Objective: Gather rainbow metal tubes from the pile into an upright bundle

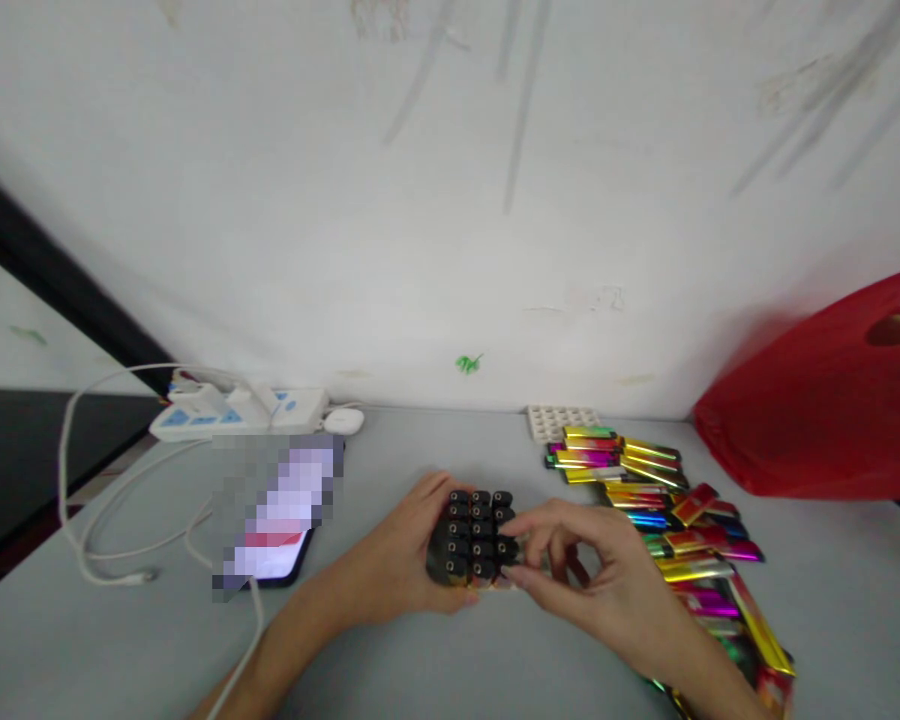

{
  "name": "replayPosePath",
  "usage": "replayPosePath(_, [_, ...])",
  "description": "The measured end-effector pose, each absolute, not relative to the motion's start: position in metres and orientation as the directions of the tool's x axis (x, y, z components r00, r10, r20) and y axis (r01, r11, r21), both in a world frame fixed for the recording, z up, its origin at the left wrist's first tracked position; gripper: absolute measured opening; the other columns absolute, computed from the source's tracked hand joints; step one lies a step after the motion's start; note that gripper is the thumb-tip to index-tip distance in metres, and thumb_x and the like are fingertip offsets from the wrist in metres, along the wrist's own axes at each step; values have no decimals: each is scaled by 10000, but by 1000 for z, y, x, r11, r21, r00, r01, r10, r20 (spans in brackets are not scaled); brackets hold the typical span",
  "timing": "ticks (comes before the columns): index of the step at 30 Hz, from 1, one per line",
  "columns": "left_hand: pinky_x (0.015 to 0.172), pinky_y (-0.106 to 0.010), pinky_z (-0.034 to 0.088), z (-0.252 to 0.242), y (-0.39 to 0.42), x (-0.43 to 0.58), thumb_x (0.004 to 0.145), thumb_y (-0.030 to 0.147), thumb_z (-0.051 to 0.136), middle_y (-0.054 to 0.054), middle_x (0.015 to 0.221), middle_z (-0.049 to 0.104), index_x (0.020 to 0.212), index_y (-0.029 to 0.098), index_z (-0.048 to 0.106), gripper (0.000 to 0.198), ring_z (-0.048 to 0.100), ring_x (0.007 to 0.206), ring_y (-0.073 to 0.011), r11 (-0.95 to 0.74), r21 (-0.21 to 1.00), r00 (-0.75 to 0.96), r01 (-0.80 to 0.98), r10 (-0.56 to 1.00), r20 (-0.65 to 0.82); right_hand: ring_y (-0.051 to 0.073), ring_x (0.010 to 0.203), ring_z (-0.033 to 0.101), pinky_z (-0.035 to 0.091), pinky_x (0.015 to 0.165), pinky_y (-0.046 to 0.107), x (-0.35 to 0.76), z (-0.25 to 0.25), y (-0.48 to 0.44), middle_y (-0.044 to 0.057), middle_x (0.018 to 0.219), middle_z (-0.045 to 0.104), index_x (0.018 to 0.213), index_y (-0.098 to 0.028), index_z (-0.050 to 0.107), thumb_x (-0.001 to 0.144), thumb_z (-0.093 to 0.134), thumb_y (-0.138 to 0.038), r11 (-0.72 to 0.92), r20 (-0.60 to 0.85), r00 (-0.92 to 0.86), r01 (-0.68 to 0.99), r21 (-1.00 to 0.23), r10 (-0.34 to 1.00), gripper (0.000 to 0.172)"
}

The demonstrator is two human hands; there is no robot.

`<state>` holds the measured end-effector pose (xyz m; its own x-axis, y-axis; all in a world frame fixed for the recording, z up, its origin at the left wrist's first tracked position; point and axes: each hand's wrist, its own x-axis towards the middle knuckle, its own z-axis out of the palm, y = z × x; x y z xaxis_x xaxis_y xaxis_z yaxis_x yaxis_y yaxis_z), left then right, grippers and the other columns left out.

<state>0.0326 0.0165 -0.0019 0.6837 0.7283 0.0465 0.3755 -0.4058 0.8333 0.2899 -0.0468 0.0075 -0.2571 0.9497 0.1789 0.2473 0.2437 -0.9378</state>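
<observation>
Several lighters (481, 530) stand upright in a tight block, their black tops facing me in rows. My left hand (397, 550) is wrapped around the left side and lower edge of this block. At its right edge, my right hand (607, 565) pinches a lighter (504, 548) between thumb and fingertips; its lower part is hidden. To the right, partly under my right forearm, many loose lighters (694, 570) in shiny gold, red, purple, blue and green wraps lie in an uneven pile.
A white tray with square holes (559, 418) sits against the wall behind the loose lighters. A red bag (817, 410) stands at the right. On the left are a phone (285, 570), a white power strip (300, 405) with plugs, and a looping white cable (66, 470) crossing over my left forearm.
</observation>
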Motion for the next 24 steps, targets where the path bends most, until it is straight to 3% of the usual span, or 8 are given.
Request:
replayPosePath(4, [1153,-456,519,-1,16,32,701,226,965,-57,1301,646,1357,262,628,738,628,1267,-328,-389,831,675,398,737,22,182,656,615,472,602,308,290,10,-44,8,758,706,1068,-249,811,1046,712,-426,241,224,-88,321,-916,971,204])
replayPosePath(7, [1160,-442,517,-1,16,32,702,221,972,-57,1320,630,1361,256,620,749,629,1268,-316,-373,837,673,400,739,8,217,720,637,481,671,350,296,4,-36,35,856,740,1060,-246,775,1071,644,-379,184,286,123,519,-835,950,187])
replayPosePath(9, [1162,-432,515,-1,16,32,705,220,972,-62,1339,620,1363,250,620,746,625,1275,-315,-371,839,673,399,739,6,251,819,668,504,763,385,303,-2,-30,60,967,751,1104,-242,757,1043,647,-304,148,371,194,681,-717,908,141])
replayPosePath(13, [1187,-452,496,0,16,32,709,234,969,-74,1352,625,1396,249,610,776,613,1297,-332,-378,833,676,405,737,6,346,1064,637,519,948,487,314,-14,-23,140,1125,692,1143,-205,747,983,618,-159,96,504,111,925,-367,857,210])
replayPosePath(17, [1186,-461,497,1,16,32,714,240,963,-70,1333,640,1379,249,614,751,621,1288,-333,-379,835,680,399,733,9,399,1064,569,521,919,530,315,-20,-23,190,1110,631,1154,-162,766,939,675,-134,1,499,31,998,-64,866,235])
replayPosePath(24, [1175,-454,502,1,17,33,703,256,972,-72,1325,637,1351,247,618,738,617,1286,-333,-381,831,675,405,738,9,384,992,541,495,810,482,312,-27,-24,197,1093,609,1140,-191,743,931,639,-44,-79,486,13,990,115,874,275])
